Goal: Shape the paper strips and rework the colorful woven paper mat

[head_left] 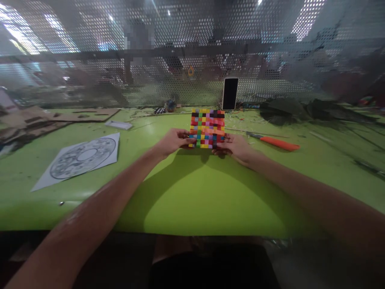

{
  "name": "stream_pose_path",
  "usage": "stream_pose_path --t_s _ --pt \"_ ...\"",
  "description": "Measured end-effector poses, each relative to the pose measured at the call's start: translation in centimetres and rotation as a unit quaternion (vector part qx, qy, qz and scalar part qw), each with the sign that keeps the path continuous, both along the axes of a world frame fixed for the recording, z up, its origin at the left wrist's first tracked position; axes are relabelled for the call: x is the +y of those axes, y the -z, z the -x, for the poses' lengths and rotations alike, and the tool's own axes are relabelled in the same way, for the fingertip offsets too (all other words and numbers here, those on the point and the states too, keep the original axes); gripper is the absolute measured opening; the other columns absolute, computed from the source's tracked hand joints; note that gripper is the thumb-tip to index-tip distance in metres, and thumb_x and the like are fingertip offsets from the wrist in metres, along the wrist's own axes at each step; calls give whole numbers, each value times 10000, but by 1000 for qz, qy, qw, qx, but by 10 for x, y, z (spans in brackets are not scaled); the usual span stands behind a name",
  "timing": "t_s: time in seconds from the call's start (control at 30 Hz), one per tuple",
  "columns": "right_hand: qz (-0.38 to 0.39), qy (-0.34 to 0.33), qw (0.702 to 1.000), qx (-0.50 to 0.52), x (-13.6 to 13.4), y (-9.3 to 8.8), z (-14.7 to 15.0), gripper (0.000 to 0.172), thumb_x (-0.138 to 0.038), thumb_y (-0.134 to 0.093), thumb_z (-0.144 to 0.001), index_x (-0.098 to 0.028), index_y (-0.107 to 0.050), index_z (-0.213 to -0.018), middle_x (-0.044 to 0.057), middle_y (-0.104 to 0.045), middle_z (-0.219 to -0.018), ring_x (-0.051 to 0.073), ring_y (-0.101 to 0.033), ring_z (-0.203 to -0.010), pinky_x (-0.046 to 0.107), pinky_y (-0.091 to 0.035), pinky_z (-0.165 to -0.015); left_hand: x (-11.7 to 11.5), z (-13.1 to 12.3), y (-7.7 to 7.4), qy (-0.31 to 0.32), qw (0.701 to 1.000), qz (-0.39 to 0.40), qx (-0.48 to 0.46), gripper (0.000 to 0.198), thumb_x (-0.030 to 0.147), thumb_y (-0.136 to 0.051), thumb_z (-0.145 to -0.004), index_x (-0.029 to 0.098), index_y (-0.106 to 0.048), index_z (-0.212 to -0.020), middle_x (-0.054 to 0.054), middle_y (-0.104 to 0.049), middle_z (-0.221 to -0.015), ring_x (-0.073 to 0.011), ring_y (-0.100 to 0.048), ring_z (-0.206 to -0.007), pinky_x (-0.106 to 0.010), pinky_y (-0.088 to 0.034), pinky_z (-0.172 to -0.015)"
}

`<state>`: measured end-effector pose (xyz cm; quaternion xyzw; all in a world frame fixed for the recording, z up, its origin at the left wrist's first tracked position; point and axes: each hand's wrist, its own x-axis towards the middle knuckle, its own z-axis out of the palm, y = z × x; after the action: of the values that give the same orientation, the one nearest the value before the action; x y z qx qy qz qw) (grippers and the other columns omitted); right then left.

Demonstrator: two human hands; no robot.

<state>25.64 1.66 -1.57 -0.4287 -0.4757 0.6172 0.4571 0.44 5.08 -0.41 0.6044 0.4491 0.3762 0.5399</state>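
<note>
A square panel of many small coloured blocks (207,127) stands tilted up above the green table (192,192), held between both hands. My left hand (174,141) grips its lower left edge with fingers closed on it. My right hand (234,146) holds the lower right edge from below, thumb against the side. Both arms stretch forward from the near edge.
A paper sheet with a printed round pattern (82,158) lies at the left. An orange-handled cutter (278,143) lies right of the hands. A dark phone (230,93) leans against the perforated metal screen (192,60) behind. Cardboard pieces (60,117) at far left, dark leaves (300,110) at right.
</note>
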Motion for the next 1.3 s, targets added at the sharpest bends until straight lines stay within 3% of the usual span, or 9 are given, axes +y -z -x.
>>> stream_pose_path --t_s 0.27,0.43,0.7,0.9,1.13,1.3 --pt "-4 13 1000 -26 2 2 1 218 41 -586 -896 -145 -629 -1002 70 -762 -777 149 -723 -612 234 -608 -575 2 -2 8 0 999 -38 24 436 423 -936 -632 140 -779 -924 -106 -782 -988 -198 -722 -837 -447 -601 -933" --pt "-13 13 999 -51 0 0 1 164 -16 -576 -939 -167 -602 -997 55 -744 -714 152 -711 -584 206 -541 -478 0 -4 5 7 999 -31 13 407 406 -923 -660 147 -773 -937 -109 -782 -1009 -208 -728 -870 -428 -610 -906" --pt "-17 17 997 -73 -3 -3 2 154 -19 -555 -946 -163 -585 -991 58 -743 -710 146 -703 -575 207 -532 -484 -4 -7 4 11 999 -2 -31 373 313 -929 -665 131 -768 -947 -108 -784 -1002 -195 -739 -819 -418 -623 -886" --pt "-2 22 998 -66 -2 -3 3 216 13 -520 -939 -164 -568 -1055 67 -751 -733 163 -719 -608 230 -563 -522 -5 -8 5 -3 1000 -11 -26 370 313 -929 -665 126 -753 -931 -105 -781 -990 -199 -736 -837 -410 -627 -873" --pt "-23 -10 999 -46 2 1 -1 173 -24 -623 -920 -162 -597 -1019 74 -756 -800 159 -726 -662 271 -634 -633 -4 -6 4 -3 999 -41 -12 366 305 -907 -705 125 -727 -968 -112 -770 -993 -205 -735 -858 -426 -624 -892" --pt "-51 -35 993 -104 1 2 -1 169 -58 -670 -891 -180 -636 -1003 66 -762 -829 172 -727 -694 319 -652 -685 -10 -10 -2 31 996 -8 -83 423 309 -884 -740 152 -711 -1092 -119 -753 -1151 -215 -736 -978 -396 -616 -911"
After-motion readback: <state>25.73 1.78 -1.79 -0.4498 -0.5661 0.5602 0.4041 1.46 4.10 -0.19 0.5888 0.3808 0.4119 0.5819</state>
